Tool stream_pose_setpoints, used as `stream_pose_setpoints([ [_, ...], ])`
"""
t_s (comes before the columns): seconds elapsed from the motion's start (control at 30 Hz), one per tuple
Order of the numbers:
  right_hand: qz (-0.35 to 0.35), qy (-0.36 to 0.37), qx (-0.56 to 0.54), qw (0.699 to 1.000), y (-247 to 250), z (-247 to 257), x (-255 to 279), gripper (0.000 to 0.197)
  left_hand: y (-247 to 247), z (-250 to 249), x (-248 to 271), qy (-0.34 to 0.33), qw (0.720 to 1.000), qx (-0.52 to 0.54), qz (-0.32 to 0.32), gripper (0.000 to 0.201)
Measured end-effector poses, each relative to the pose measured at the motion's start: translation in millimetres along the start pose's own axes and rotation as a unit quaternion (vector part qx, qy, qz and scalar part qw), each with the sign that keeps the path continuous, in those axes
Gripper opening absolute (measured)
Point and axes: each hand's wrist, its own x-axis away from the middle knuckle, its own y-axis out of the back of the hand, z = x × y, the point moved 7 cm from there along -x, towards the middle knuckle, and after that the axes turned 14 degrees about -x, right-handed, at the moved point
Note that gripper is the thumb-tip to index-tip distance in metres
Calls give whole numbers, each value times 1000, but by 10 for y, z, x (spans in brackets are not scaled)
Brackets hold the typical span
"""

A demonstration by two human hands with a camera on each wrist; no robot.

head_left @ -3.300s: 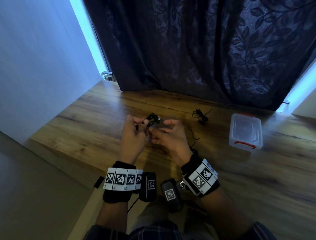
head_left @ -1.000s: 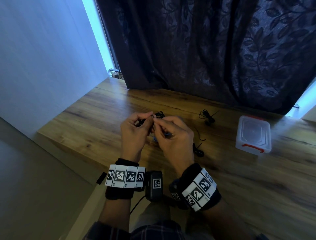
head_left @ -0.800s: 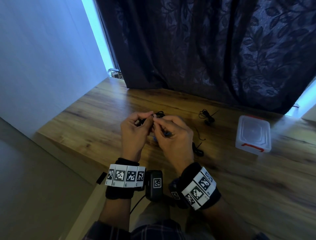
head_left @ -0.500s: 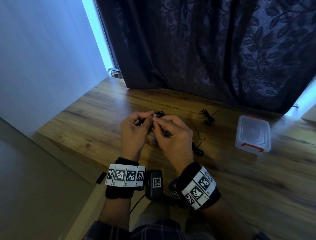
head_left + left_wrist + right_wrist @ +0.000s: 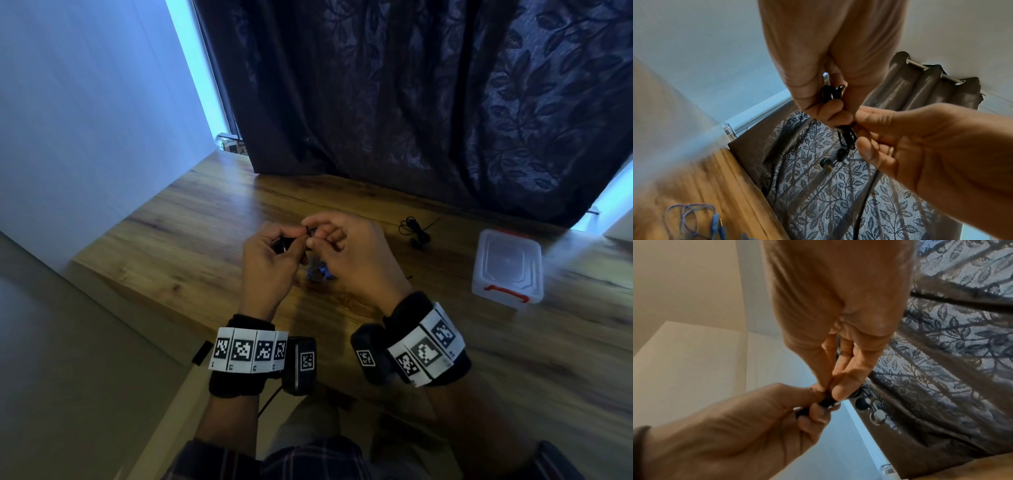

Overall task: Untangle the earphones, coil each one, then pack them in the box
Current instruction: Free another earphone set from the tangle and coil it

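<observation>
Both hands are raised above the wooden table (image 5: pixel 191 246) and work a black earphone (image 5: pixel 844 139). My left hand (image 5: pixel 270 260) grips its bundled cord with curled fingers. My right hand (image 5: pixel 346 253) pinches the cord beside it between thumb and forefinger; earbuds (image 5: pixel 828 162) dangle below. A blue earphone (image 5: pixel 318 272) lies on the table under the hands, also visible as blue loops (image 5: pixel 694 217) in the left wrist view. Another black earphone (image 5: pixel 416 233) lies coiled further right. The clear box (image 5: pixel 507 270) with red clips sits closed at the right.
A dark leaf-patterned curtain (image 5: pixel 411 102) hangs behind the table's far edge. A white wall (image 5: pixel 85 120) borders the left side. The table's near-left corner edge (image 5: pixel 137 305) drops to the floor.
Both hands have kept working the black earphone close together; the right hand has shifted slightly up and right, and its thumb and forefinger now pinch the cord higher.
</observation>
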Motion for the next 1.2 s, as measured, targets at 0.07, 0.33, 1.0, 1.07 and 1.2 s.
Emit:
stream_pose_setpoints([
  [0.07, 13, 6, 5, 1000, 24, 28, -25, 15, -4, 5, 3, 1, 1000, -5, 3, 7],
  [0.33, -6, 55, 26, 998, -1, -25, 11, 19, -76, 109, 3, 25, 999, -27, 23, 8],
  [1.0, -19, 31, 12, 999, 12, -86, 53, 16, -152, 261, 65, 151, 958, 183, 162, 28],
  [1.07, -17, 26, 18, 999, 23, -87, 61, 16, -153, 246, 72, 151, 958, 182, 161, 28],
  [1.2, 4, 32, 49, 998, -14, -32, 89, 12, -155, 204, 83, 141, 966, 146, 162, 25],
])
